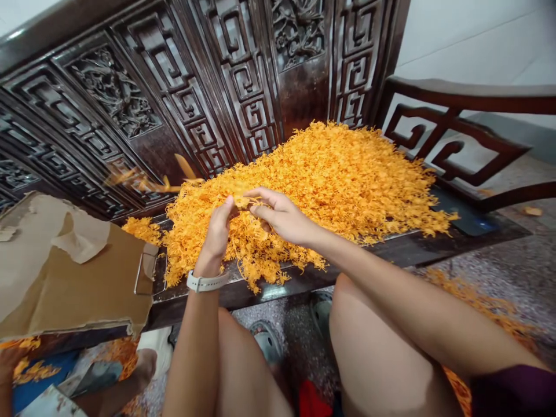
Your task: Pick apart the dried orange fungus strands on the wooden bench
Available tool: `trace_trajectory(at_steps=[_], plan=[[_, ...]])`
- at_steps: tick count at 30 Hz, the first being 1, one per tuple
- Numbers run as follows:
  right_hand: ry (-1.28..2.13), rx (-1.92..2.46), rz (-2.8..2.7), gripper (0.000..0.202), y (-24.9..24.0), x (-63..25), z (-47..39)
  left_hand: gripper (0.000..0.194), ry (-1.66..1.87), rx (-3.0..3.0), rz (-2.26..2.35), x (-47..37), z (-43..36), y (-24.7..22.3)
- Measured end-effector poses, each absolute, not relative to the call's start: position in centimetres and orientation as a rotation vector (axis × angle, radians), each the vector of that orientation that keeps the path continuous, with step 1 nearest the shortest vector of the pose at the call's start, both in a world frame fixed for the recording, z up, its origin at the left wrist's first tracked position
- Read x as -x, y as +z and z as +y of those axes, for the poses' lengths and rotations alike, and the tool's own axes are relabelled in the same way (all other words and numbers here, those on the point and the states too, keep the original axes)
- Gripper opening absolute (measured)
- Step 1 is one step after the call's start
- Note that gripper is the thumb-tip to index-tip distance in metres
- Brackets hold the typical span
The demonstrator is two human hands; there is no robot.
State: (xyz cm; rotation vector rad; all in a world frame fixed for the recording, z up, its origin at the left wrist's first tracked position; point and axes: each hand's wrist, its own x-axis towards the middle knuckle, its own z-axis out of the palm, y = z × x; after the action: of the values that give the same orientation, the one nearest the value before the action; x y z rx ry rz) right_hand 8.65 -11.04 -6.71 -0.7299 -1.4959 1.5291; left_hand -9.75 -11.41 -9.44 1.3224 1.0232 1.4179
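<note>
A big heap of small orange branched pieces (330, 174), perhaps plastic flower parts, lies on the dark wooden bench. Over its front left part, my left hand (219, 225) pinches one orange piece (243, 201) between thumb and fingers. Facing it from the right, my right hand (284, 217) has thumb and forefinger closed at the same piece. The fingers partly hide what they hold, so its exact shape does not show. Several blurred orange strips (167, 184) hang in the air left of my hands, in front of the backrest.
The carved backrest (243, 75) rises behind the heap, and an armrest (460, 139) bounds it on the right. A torn cardboard box (87, 278) stands at left. A dark phone-like slab (471, 220) lies at the bench's right end. Another person's foot (150, 362) is at lower left.
</note>
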Motion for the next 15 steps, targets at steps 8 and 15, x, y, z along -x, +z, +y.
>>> trace_trajectory(at_steps=[8, 15], plan=[[1.266, 0.589, -1.675, 0.023, -6.4, -8.9, -10.7, 0.029, 1.313, -1.012, 0.732, 11.6, -11.9, -7.6], [1.127, 0.602, -1.736, 0.038, -6.9, -8.8, -10.4, 0.065, 1.237, -1.06, 0.799, 12.5, -12.2, -7.0]])
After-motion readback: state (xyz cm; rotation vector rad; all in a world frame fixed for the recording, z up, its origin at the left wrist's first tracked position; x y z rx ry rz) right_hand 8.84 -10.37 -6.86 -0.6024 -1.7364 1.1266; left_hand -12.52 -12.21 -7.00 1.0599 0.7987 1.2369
